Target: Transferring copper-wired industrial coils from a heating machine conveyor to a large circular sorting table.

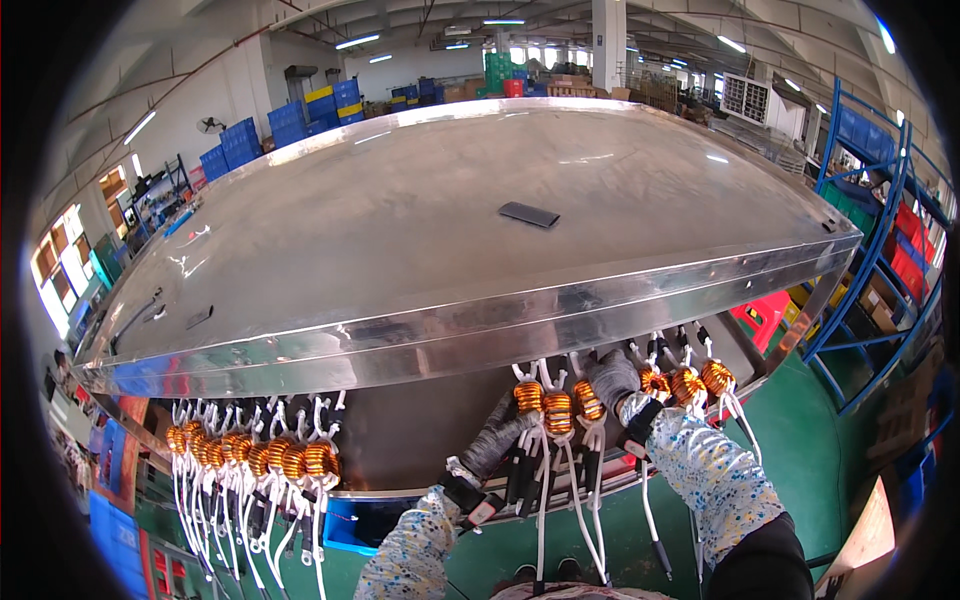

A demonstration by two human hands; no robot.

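Note:
Both my hands wear grey gloves and reach in below the front edge of a metal table top (430, 345). My left hand (492, 440) is closed around the lower left side of a copper-wound ring coil (528, 397) with white-sleeved leads. Just right of it are a second coil (558, 412) and a third coil (588, 400), their long leads hanging down. My right hand (612, 378) is curled between the third coil and another coil (655, 384); its fingertips and anything in them are hidden. More coils (688, 386) sit to its right.
A dense row of similar coils (258, 458) hangs at the left. On the table top lies a flat dark piece (529, 214). A blue bin (352, 525) stands below the lower metal shelf (400, 440). At the right are a blue rack (870, 270) and a red stool (762, 318).

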